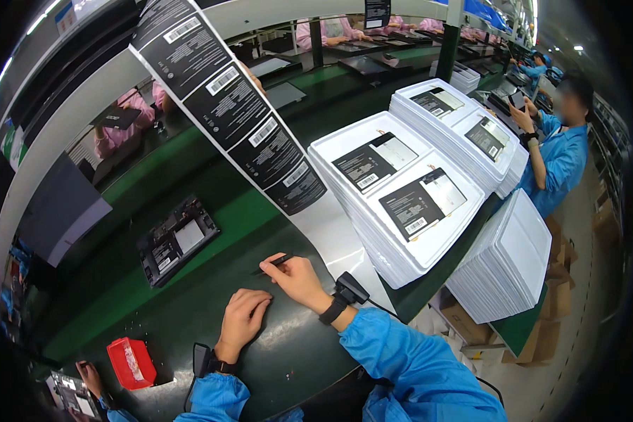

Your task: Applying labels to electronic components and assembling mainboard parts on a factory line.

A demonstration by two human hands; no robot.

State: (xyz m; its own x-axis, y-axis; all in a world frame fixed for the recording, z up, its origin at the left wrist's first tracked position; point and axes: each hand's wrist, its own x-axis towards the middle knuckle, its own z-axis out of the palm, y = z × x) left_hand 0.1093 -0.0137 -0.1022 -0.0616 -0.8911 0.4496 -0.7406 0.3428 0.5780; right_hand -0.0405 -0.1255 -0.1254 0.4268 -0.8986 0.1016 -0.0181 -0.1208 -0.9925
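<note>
My right hand [297,281] is closed round a slim black pen-like tool [281,260], whose thin tip points left just above the bench. Whether it is a pen or tweezers, I cannot tell. Beside it my left hand [243,316] lies loosely on the dark green bench [288,352], fingers slightly bent, holding nothing I can see. Past both hands, a long strip of black labels [250,126] on white backing hangs down, its lower end trailing near my right wrist. An opened device [178,243] with its inner parts and a battery showing sits on the line at left.
White trays [373,190] holding flat black-and-silver batteries are stacked at right, with more trays [503,260] below them. A red bin [131,363] stands at the lower left. A co-worker in blue [559,155] stands at right; people in pink work across the line.
</note>
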